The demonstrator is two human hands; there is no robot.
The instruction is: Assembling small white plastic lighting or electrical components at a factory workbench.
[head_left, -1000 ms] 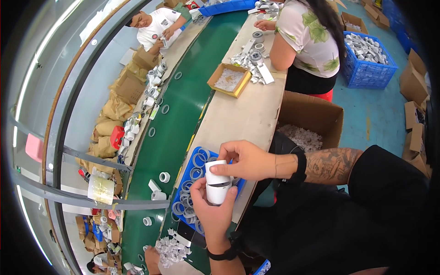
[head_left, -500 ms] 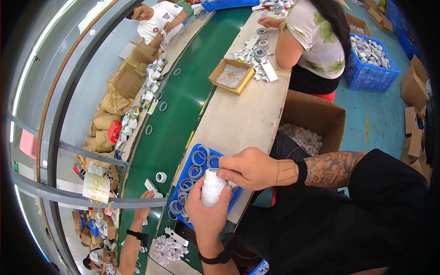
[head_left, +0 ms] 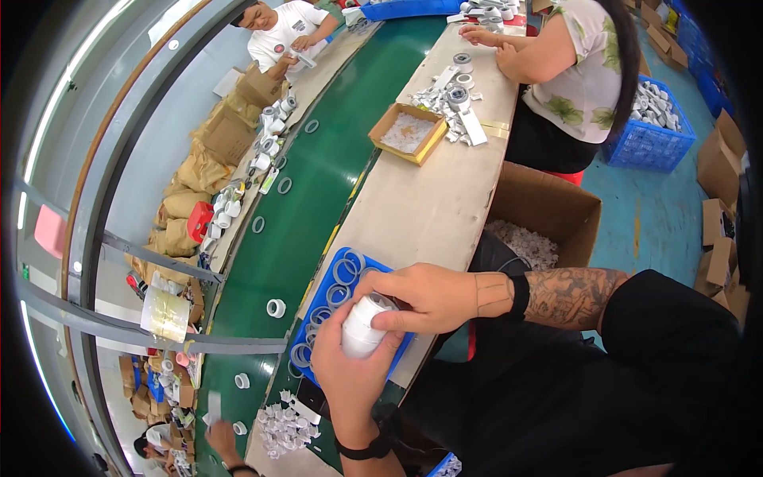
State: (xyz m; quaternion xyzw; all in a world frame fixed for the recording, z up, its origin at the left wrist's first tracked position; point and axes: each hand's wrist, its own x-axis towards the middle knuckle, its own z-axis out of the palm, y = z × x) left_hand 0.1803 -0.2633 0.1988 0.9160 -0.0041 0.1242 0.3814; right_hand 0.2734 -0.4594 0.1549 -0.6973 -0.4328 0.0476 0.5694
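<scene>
White roll [head_left: 362,324]: smooth, matt, paper-like wrap. Blue tray [head_left: 331,274]: hard moulded plastic, slight sheen; conveyor belt [head_left: 306,187]: green, smooth, faintly glossy. Workbench top [head_left: 429,203]: pale, matt, worn; open box [head_left: 540,208]: plain brown corrugated cardboard, rough and dull.

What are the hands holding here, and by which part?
Both hands hold one white cylindrical piece over the blue tray. The left hand wraps its lower body from below; the right hand grips its upper end with fingers over the top.
</scene>
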